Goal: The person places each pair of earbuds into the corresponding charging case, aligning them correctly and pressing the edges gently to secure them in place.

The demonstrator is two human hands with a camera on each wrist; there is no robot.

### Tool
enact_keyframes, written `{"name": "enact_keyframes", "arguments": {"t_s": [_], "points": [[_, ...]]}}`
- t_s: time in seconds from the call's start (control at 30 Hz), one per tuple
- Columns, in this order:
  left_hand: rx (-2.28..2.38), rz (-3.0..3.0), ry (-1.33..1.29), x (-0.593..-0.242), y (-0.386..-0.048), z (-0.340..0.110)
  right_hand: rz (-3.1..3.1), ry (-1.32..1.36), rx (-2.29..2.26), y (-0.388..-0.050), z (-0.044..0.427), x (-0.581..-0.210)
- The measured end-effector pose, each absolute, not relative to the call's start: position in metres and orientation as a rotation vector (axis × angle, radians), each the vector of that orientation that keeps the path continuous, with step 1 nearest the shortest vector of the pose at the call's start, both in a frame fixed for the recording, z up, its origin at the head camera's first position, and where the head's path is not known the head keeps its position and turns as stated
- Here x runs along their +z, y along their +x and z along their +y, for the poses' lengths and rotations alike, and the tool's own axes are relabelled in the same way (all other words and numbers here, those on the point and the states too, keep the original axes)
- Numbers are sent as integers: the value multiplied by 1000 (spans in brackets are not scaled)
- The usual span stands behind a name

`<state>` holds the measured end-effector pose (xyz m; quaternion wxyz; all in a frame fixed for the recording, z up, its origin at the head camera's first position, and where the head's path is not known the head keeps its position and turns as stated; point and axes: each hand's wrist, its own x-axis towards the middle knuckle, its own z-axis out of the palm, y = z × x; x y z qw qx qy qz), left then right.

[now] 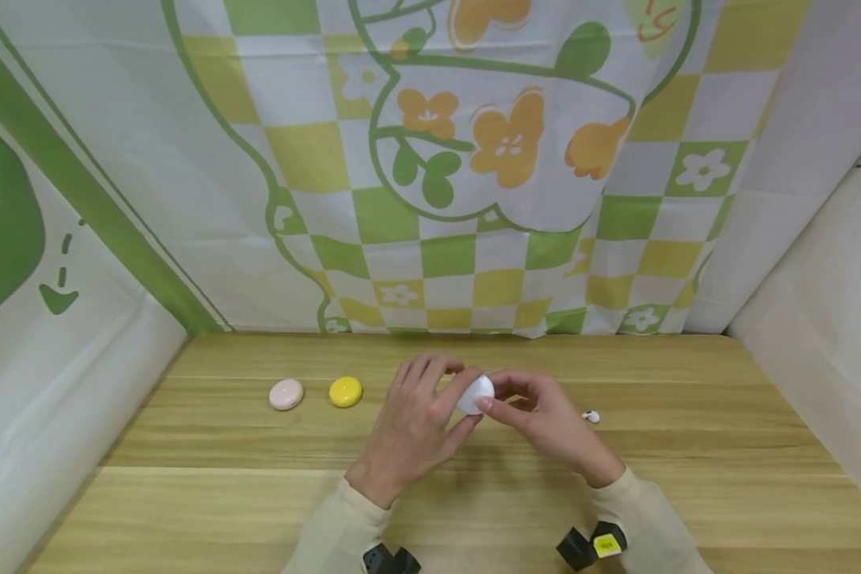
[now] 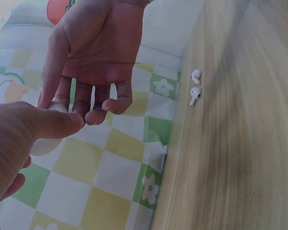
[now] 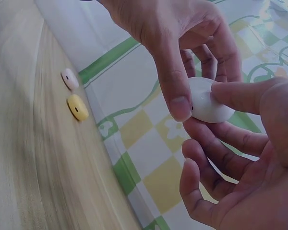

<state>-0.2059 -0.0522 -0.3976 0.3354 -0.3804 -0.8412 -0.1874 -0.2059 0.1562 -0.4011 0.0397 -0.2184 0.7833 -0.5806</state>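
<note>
A white rounded case (image 1: 477, 394) is held above the table between both hands. The left hand (image 1: 418, 422) grips its left side with thumb and fingers; the right hand (image 1: 552, 416) pinches its right side. In the right wrist view the case (image 3: 209, 101) looks closed, with the left hand's thumb on one edge and the right hand's thumb on its face. In the left wrist view the left thumb lies across the case (image 2: 47, 143), covering part of it. Two white earbuds (image 2: 196, 75) (image 2: 195, 95) lie on the wood; the head view shows one earbud (image 1: 591, 416) beside the right hand.
A pink round case (image 1: 286, 394) and a yellow round case (image 1: 346, 391) sit on the wooden table (image 1: 208, 430), left of the hands. Behind the table hangs a checkered cloth (image 1: 448, 263); white cloth walls stand at both sides.
</note>
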Motion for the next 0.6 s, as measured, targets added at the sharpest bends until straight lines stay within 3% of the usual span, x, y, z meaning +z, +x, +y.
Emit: {"name": "enact_keyframes", "arguments": {"t_s": [0.37,0.6], "points": [[-565,-2205,-1001,-396,-206,-54,2341,-634,-1830,-206,156,-400],[-1031,-2237,-930,-392,-208,-60,2339,-606,-1874,-206,159,-397]]}}
